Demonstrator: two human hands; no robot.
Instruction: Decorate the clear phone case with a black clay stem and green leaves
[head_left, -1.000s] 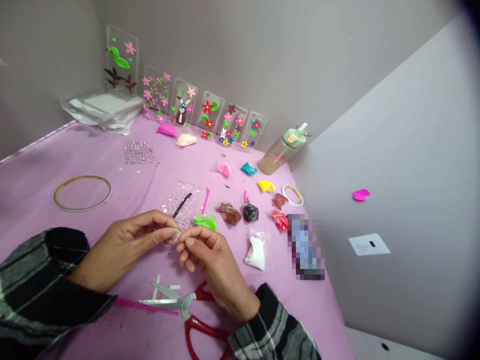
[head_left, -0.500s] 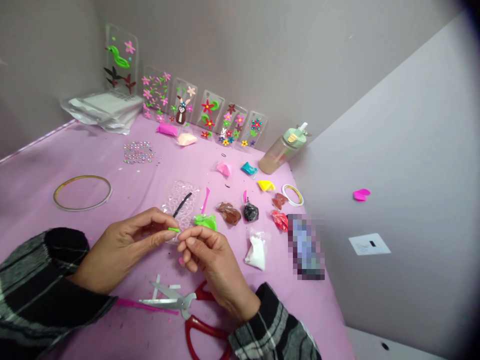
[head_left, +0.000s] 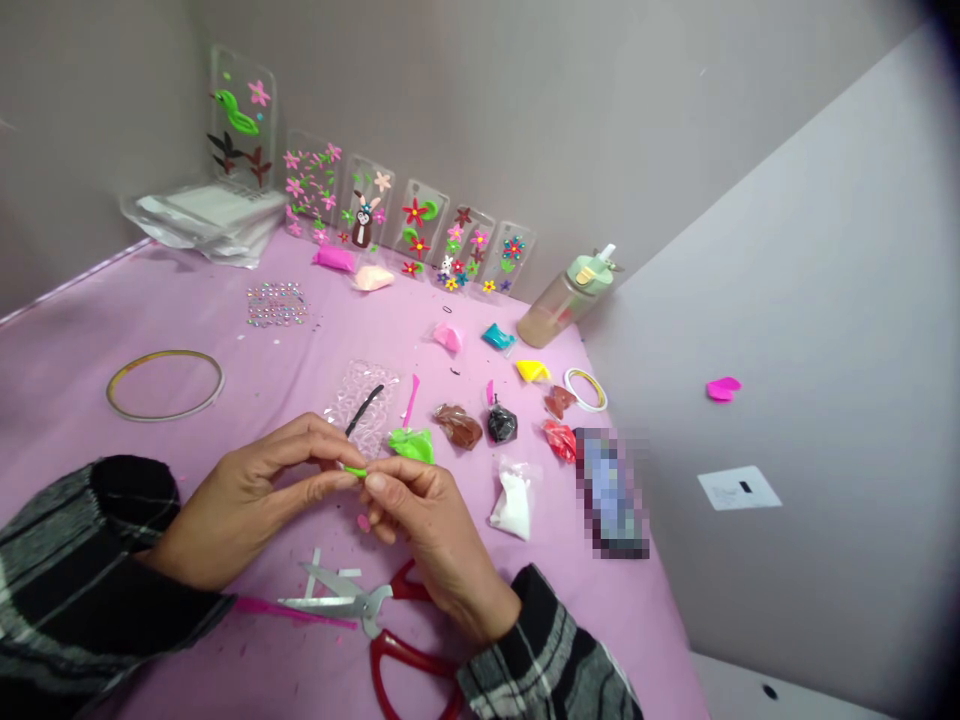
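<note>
Between my fingertips is a small strip of bright green clay [head_left: 355,471]. My left hand [head_left: 274,490] pinches its left end, and my right hand [head_left: 420,510] pinches its right end with thumb and forefinger. Just beyond my hands are a clear textured phone case [head_left: 375,385] with a black strip [head_left: 365,408] on it, and a bag of green clay [head_left: 412,445]. Open scissors [head_left: 367,608] with red handles lie below my right hand, their blades toward the left and one handle partly hidden by it. A pink stick [head_left: 296,612] lies under the blades.
Bagged clay in several colours, including brown [head_left: 459,427], black [head_left: 502,424] and white [head_left: 513,505], lies ahead to the right. A phone [head_left: 611,493] and a bottle [head_left: 566,300] sit by the right edge. Decorated clear cases [head_left: 311,190] lean on the wall. A tape ring [head_left: 165,412] lies left.
My right fingertips have closed onto the green clay's right end, which only my left hand held before. The two hands now meet at the clay.
</note>
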